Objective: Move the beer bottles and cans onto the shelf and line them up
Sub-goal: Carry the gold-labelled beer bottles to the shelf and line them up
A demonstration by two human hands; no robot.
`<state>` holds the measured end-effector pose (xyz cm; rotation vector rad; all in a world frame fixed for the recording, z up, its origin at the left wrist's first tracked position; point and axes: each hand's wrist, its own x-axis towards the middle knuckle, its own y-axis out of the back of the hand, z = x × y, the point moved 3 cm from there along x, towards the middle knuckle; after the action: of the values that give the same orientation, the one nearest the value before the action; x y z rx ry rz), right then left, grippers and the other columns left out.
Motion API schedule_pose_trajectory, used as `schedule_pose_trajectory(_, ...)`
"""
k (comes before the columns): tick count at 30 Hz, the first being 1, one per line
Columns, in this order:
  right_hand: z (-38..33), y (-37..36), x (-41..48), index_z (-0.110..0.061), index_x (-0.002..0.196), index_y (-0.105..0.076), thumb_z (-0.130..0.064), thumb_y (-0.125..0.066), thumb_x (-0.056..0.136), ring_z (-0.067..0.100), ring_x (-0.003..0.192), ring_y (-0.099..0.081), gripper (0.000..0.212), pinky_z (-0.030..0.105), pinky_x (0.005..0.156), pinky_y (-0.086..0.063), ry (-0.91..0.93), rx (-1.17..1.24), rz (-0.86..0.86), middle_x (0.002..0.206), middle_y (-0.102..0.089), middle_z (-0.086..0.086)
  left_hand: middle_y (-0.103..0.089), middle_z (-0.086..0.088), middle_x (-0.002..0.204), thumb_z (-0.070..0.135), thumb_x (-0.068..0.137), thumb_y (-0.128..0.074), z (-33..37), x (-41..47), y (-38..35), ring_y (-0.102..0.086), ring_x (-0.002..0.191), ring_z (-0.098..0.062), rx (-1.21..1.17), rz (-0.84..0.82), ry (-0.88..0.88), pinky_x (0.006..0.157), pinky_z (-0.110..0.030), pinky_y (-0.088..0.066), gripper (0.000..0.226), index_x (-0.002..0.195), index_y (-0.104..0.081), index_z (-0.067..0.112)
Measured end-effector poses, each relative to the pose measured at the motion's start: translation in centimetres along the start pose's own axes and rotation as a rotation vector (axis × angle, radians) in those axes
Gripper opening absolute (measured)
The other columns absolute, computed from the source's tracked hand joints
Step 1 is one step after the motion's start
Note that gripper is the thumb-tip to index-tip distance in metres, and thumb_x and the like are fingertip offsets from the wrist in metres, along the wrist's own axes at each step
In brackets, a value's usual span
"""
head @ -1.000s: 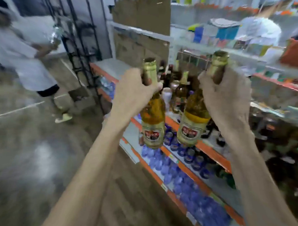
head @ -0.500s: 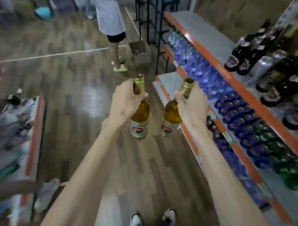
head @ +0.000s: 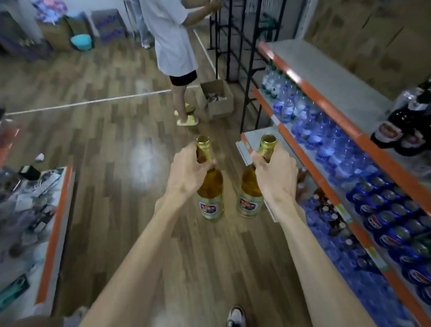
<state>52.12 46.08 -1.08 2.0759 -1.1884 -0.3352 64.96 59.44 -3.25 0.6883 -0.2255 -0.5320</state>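
Now the bottles (head: 211,187) hang lower, mid-frame, left grip (head: 187,172) and right grip (head: 275,175) each clenching a neck, shelf (head: 334,77) at right still unreached.

A person in a white shirt (head: 170,27) and yellow slippers (head: 187,120) stands on the wooden floor (head: 100,139), just beside an open cardboard box (head: 218,99) and a black metal rack (head: 234,41). A white line (head: 89,101) crosses the floor. A teal bucket (head: 81,41) sits near the far wall, and a crumpled scrap of paper (head: 39,157) lies on the floor.
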Motion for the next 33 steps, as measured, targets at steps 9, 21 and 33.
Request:
schedule_pose_trajectory(9, -8.7, -6.1, 20.4, -0.008, 0.106, -0.056, -0.028, -0.060, 0.095, 0.028, 0.101, -0.060, 0.024, 0.036, 0.084, -0.043, -0.037, 0.076, 0.127, 0.103, -0.064, 0.007, -0.069, -0.008, 0.091, 0.031, 0.084, -0.074, 2.2, 25.7, 3.4, -0.066, 0.087, -0.026, 0.000, -0.025, -0.127, 0.078, -0.042, -0.056, 0.026, 0.088, -0.062, 0.008)
schedule_pose_trajectory(21, -12.9, -12.4, 38.9, -0.003, 0.101, -0.057, -0.024, -0.060, 0.093, 0.041, 0.097, -0.059, 0.023, 0.038, 0.069, -0.041, -0.373, -0.039, 0.448, 0.105, -0.064, 0.021, -0.060, -0.004, 0.093, 0.028, 0.086, -0.074, 7.5, 51.4, 1.6, -0.058, 0.088, -0.023, 0.040, -0.284, -0.424, 0.078, -0.035, -0.046, 0.025, 0.091, -0.055, 0.011)
schedule_pose_trajectory(33, -12.6, -12.5, 58.3, -0.010, 0.096, -0.049, -0.016, -0.058, 0.096, 0.034, 0.092, -0.060, 0.011, 0.040, 0.073, -0.048, -0.533, 0.005, 0.706, 0.094, -0.062, 0.011, -0.060, -0.004, 0.086, 0.025, 0.088, -0.073, 17.0, 71.7, -7.8, -0.058, 0.082, -0.020, -0.040, -0.564, -0.627, 0.073, -0.034, -0.044, 0.026, 0.093, -0.055, 0.008)
